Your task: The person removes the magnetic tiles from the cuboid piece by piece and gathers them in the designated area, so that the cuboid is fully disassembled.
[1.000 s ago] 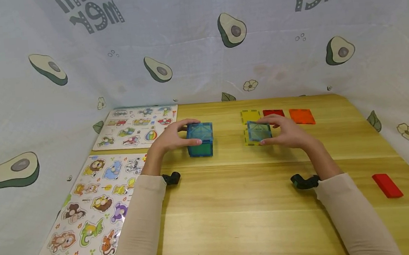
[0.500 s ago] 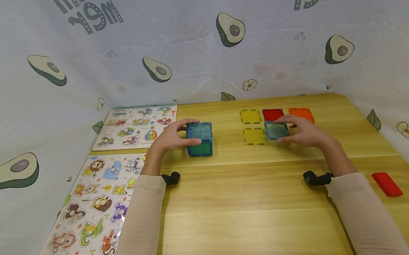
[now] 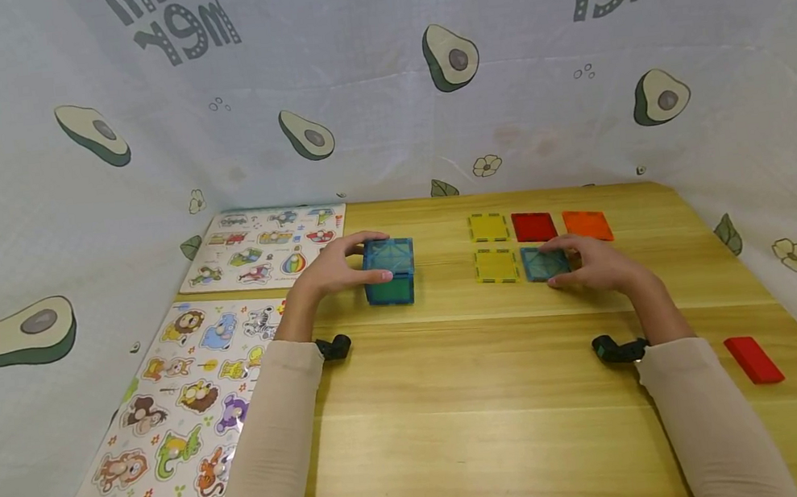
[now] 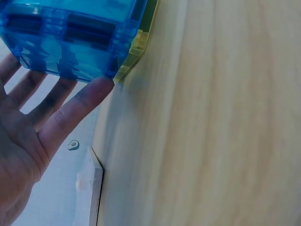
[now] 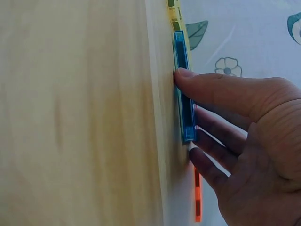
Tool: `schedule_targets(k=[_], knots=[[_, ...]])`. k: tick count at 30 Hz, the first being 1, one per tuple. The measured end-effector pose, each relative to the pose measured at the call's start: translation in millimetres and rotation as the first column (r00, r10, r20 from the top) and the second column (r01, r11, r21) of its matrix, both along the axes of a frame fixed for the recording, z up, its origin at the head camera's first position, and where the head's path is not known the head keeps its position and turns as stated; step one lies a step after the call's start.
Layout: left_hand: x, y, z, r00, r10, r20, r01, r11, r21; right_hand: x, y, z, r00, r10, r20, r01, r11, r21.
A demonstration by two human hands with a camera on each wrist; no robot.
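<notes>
In the head view my left hand (image 3: 328,274) grips a box (image 3: 392,291) of see-through blue magnetic tiles, thumb at the front and fingers behind. Its front looks teal-green there, and a yellow edge (image 4: 136,47) shows along its base in the left wrist view. To the right, a single blue magnetic tile (image 3: 540,264) lies flat on the table beside a yellow tile (image 3: 495,266). My right hand (image 3: 600,264) pinches this blue tile by its edges. In the right wrist view the thumb (image 5: 188,77) presses its near edge, with the other fingers partly hidden behind.
Behind lie another yellow tile (image 3: 489,227), a red tile (image 3: 534,227) and an orange tile (image 3: 588,225). A red block (image 3: 755,360) sits near the table's right edge. Two picture puzzle boards (image 3: 263,248) cover the left side. A printed curtain (image 3: 388,152) hangs behind the table.
My right hand has carried the blue tile rightward from over the front yellow tile and lowered it onto the table beside it. The left hand and the box have stayed put.
</notes>
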State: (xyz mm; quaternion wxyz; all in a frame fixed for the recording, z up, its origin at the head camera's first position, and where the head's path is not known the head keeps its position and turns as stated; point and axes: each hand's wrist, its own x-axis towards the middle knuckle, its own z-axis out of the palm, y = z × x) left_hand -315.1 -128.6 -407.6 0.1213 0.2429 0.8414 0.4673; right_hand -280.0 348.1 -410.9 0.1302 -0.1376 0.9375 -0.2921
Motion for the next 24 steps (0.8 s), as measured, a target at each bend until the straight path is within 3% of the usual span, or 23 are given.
schedule_targets(k=[15, 24], knots=[[0.0, -5, -1.8, 0.998, -0.040, -0.044, 0.039, 0.999, -0.016, 2.5, -2, 7.2, 0.999, -0.046, 0.020, 0.047, 0.999, -0.023], [-1.4, -16, -2.9, 0.997, -0.074, 0.016, 0.072, 0.992, 0.102, 6.2, -18, 17.7, 0.996, -0.053, -0.076, 0.045, 0.994, -0.104]])
